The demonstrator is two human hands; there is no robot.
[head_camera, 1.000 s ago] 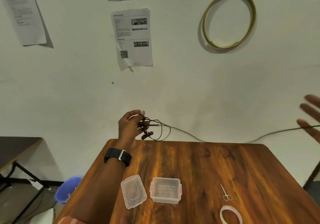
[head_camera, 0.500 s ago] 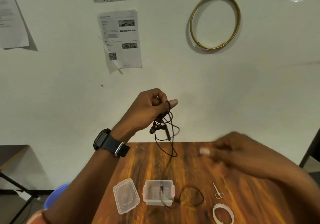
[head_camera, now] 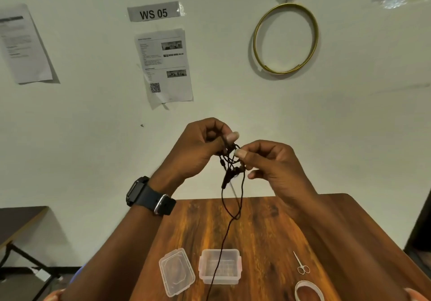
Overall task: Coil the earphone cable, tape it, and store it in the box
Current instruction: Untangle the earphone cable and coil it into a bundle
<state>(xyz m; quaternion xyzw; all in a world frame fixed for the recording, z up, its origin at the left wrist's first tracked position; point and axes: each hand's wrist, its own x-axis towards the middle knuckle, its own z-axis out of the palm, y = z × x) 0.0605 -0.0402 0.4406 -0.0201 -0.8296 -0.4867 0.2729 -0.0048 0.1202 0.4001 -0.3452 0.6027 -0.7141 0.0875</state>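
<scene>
A black earphone cable (head_camera: 229, 198) hangs in loose loops between both raised hands, above the far edge of the wooden table (head_camera: 268, 230). My left hand (head_camera: 200, 147), with a dark watch on the wrist, pinches the cable's upper loops. My right hand (head_camera: 272, 161) pinches the same bundle just to the right. One strand drops down past the open clear plastic box (head_camera: 233, 277). The box's lid (head_camera: 176, 271) lies flat to its left. A roll of white tape (head_camera: 307, 289) lies at the lower right.
Small scissors (head_camera: 302, 263) lie right of the box. A gold hoop (head_camera: 285, 38) and papers (head_camera: 164, 67) hang on the white wall behind. A dark side table (head_camera: 18, 219) stands at the left.
My right hand came in from the far right and rose to meet the left hand at the cable bundle. The left hand lifted and moved toward the centre. The loop lying on the table is gone.
</scene>
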